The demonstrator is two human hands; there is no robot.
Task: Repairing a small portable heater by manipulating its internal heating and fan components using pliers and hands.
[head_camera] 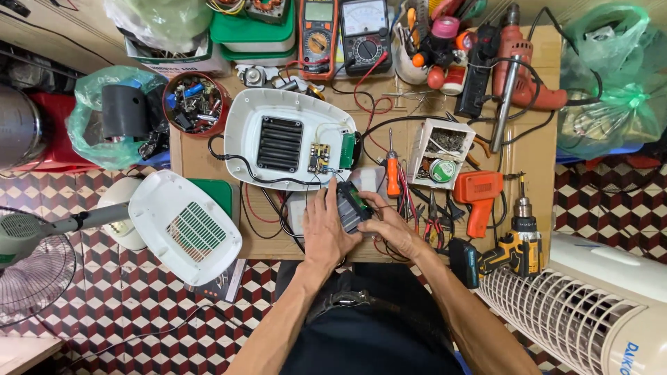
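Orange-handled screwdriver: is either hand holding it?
No, the orange-handled screwdriver lies on the bench, while the left hand and right hand grip a small dark battery pack.

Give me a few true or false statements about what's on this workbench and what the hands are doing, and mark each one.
1. Both hands, left hand and right hand, hold a dark battery pack. True.
2. The white housing lies closed. False: it is open, showing a circuit board.
3. An orange screwdriver lies right of the pack. True.
4. The yellow drill is in the right hand. False: it lies on the bench.
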